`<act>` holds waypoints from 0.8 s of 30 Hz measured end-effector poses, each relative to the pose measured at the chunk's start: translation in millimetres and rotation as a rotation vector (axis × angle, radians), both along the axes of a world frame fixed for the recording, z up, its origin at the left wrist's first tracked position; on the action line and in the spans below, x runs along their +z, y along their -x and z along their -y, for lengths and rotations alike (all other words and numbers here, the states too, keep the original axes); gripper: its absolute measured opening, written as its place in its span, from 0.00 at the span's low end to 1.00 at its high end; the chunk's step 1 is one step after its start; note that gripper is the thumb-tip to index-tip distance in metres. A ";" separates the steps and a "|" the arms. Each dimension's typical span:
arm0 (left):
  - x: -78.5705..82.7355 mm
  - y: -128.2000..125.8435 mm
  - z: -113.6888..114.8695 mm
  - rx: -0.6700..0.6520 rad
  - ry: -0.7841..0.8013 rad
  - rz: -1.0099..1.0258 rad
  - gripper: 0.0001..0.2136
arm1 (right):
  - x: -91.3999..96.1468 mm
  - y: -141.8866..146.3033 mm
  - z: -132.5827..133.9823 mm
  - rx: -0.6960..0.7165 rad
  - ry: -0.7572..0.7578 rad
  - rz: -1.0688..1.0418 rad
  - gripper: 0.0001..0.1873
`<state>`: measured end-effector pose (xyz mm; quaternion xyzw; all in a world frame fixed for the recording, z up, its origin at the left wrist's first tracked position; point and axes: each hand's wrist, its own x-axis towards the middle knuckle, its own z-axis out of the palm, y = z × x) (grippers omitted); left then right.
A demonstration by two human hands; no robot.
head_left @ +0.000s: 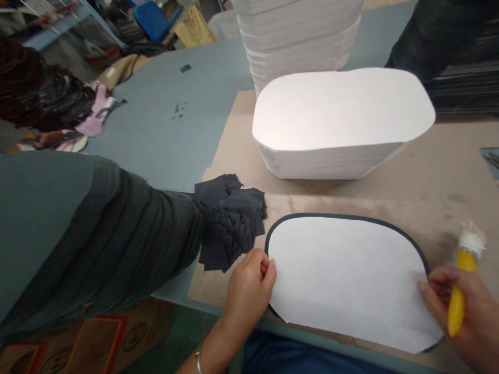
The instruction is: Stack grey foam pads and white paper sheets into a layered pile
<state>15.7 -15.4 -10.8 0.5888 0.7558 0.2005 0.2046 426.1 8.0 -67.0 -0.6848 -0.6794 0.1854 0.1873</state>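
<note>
Bracelet (198, 359) circles your left wrist at the bottom of the frame, beside the blue cloth (300, 354) along the lower edge. Your left hand (251, 283), at lower centre, has thumb and curled fingers pinching the left edge of the white sheet (346, 275); whether they catch the black piece (335, 215) too, you cannot tell. Your right hand (463, 304), at lower right, has its thumb at the sheet's right edge, and its fingers hold the yellow brush (467, 261), tilted, whitened bristles up. Your sheet lies on the black piece, right of centre in the lower frame, a dark rim showing along its top.

Just left, dark patches (230, 223) lie in a loose pile beside the dark stack (156, 239). Beyond your sheet, a low white stack (343, 114) stands on the brown board (234, 137), with a taller white stack (300, 36) behind it. A black stack (448, 57) rises at upper right. Past the table (156, 98), you have a blue chair (151, 21) at upper left.
</note>
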 end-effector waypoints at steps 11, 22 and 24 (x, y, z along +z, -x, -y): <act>4.1 12.1 -4.0 -0.045 0.126 -0.056 0.13 | 45.7 42.3 -5.9 0.056 -0.028 0.140 0.11; 4.3 13.7 -11.5 -0.092 0.123 -0.150 0.11 | 57.8 45.1 -9.8 0.060 -0.029 0.102 0.08; 3.4 13.3 -12.4 -0.098 0.119 -0.157 0.11 | 57.7 44.4 -9.9 0.060 -0.030 0.095 0.08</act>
